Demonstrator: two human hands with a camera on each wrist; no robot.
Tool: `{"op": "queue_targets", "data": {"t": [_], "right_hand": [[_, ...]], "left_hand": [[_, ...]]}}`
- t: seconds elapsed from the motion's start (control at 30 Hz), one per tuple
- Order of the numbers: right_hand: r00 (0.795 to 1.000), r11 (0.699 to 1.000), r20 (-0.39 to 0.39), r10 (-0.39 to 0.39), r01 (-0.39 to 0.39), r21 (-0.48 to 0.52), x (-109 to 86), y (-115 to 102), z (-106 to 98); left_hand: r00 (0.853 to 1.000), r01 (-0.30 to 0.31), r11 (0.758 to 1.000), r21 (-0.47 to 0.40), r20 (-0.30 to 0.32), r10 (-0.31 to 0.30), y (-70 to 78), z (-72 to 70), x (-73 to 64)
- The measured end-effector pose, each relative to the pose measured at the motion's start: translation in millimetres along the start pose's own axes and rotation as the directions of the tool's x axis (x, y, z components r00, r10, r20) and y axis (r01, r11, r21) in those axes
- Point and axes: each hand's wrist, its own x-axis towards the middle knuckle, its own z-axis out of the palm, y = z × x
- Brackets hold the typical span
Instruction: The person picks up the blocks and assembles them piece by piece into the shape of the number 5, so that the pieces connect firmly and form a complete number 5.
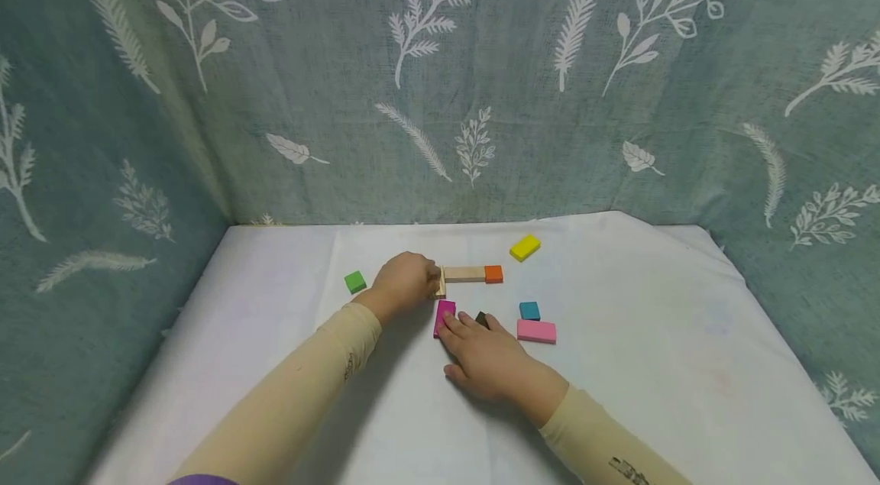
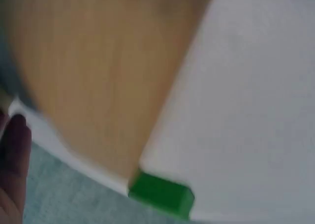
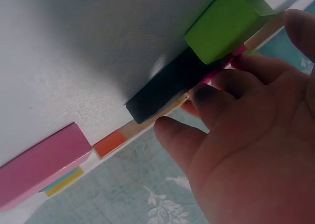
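Note:
My left hand [image 1: 406, 282] pinches a small plain wooden block [image 1: 441, 285] at the left end of a row. That row continues with a longer wooden block [image 1: 464, 274] and an orange block [image 1: 493, 274]. Just nearer, the extended fingertips of my right hand [image 1: 488, 359] rest on a magenta block [image 1: 442, 315]. A black block [image 3: 160, 93] lies by those fingers, mostly covered by the hand in the head view. Beside it in the right wrist view is a light green block [image 3: 224, 27], hidden from the head camera.
To the left of my left hand sits a green block [image 1: 355, 282]. Blue [image 1: 529, 310] and pink [image 1: 536, 331] blocks lie right of my right hand, a yellow block [image 1: 525, 247] farther back. A blurred tan surface [image 2: 108, 76] fills much of the left wrist view. Patterned curtains [image 1: 426, 164] border the white cloth.

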Motion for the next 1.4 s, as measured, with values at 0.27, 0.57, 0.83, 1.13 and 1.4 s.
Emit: {"op": "queue_targets", "data": {"t": [0.27,0.57,0.83,1.13,1.4], "right_hand": [[1.0,1.0,0.009,-0.028,0.028,0.013,3.5,3.0,-2.0],[1.0,0.999,0.021,-0.018,0.017,0.041,8.9,3.7,-5.3],[1.0,0.999,0.022,-0.011,0.01,0.042,11.4,0.5,-6.6],[0.999,0.999,0.041,-0.011,0.009,0.05,16.8,0.8,-3.6],[0.999,0.999,0.038,-0.008,0.006,0.052,15.8,4.4,-4.7]], "left_hand": [[0.999,-0.023,0.999,0.04,-0.025,0.024,3.0,0.7,1.2],[0.999,-0.009,0.999,0.037,-0.049,0.011,2.4,4.6,0.1],[0.998,-0.008,0.999,0.034,-0.06,0.01,0.0,8.7,1.3],[0.997,0.006,1.0,0.013,-0.073,-0.005,0.4,10.4,-1.4],[0.998,0.019,1.0,0.005,-0.066,-0.018,1.2,10.3,-1.3]]}}
